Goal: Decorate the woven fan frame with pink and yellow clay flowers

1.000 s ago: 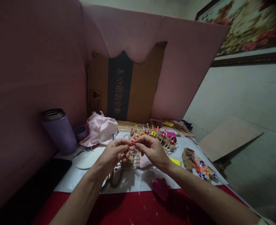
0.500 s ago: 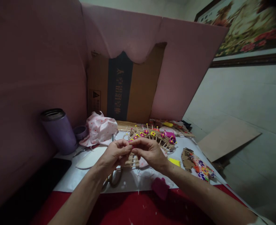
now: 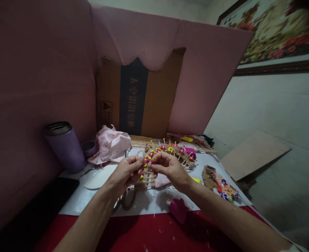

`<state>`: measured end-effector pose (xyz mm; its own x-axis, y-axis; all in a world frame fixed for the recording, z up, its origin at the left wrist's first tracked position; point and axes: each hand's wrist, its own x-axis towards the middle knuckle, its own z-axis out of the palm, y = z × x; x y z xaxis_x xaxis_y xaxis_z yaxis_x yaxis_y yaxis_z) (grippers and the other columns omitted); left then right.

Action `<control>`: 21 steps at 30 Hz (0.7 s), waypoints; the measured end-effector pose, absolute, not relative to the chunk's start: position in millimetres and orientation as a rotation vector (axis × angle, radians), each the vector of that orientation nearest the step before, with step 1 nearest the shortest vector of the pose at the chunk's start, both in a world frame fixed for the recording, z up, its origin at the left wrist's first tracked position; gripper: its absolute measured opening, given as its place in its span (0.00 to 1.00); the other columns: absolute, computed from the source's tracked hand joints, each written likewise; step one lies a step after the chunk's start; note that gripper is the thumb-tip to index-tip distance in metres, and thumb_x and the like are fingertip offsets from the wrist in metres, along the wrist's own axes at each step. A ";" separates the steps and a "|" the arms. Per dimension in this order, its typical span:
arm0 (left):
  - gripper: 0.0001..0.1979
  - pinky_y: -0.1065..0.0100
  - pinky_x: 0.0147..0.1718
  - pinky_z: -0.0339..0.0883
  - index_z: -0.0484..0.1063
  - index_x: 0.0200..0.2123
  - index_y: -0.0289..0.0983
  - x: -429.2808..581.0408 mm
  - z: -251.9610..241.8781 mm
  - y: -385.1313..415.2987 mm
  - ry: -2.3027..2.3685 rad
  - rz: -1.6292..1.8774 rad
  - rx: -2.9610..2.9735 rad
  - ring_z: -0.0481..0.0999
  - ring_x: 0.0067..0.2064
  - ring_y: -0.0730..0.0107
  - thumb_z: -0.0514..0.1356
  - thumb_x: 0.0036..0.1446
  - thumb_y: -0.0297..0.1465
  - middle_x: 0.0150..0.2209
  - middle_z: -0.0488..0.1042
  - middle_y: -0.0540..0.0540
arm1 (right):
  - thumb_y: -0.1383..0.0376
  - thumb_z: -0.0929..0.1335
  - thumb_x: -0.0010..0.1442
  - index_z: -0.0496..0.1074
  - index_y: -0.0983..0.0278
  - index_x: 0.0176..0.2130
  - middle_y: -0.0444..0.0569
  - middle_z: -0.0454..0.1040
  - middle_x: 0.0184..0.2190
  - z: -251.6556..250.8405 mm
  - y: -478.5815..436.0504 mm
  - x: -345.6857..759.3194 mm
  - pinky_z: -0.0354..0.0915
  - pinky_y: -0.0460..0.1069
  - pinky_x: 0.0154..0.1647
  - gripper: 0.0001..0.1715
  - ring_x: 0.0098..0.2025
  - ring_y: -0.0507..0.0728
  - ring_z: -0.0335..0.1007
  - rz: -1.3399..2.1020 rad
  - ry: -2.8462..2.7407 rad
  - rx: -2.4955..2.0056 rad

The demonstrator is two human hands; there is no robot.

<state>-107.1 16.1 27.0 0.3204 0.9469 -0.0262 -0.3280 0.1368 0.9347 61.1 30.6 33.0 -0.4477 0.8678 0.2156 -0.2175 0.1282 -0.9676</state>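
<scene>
Just in front of the twine-woven craft piece (image 3: pixel 167 149), my left hand (image 3: pixel 129 171) is closed, thumb pressed to the fingers. Anything inside it is too small or hidden to name. A short gap to the right, my right hand (image 3: pixel 170 171) pinches with its fingertips, where a tiny reddish speck shows that I cannot make out. Pale sticks with yellow and magenta bead-like tips rise from the woven piece, and small flowers in those colours line it. My hands cover part of its near side. A magenta clay-like lump (image 3: pixel 179 210) lies below my right hand.
Scissors (image 3: pixel 128 201) lie under my left wrist, partly hidden. On the left stand a purple tumbler (image 3: pixel 65 147) and a bunched spotted cloth (image 3: pixel 112 143). A cardboard scrap (image 3: pixel 209 178) with floral fabric is at right. Pink panels (image 3: pixel 201 80) rise behind and on the left.
My hands, which met at the fingertips, have come slightly apart. More of the flowers on the woven piece now shows between them.
</scene>
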 end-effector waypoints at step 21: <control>0.12 0.72 0.21 0.50 0.64 0.21 0.36 -122.6 10.1 37.1 1.622 1.338 1.505 0.58 0.22 0.75 0.55 0.50 0.38 0.19 0.59 0.54 | 0.71 0.69 0.53 0.73 0.64 0.28 0.44 0.74 0.24 6.8 40.5 64.8 0.61 0.46 0.30 0.04 0.27 0.51 0.67 0.555 -2.166 -0.830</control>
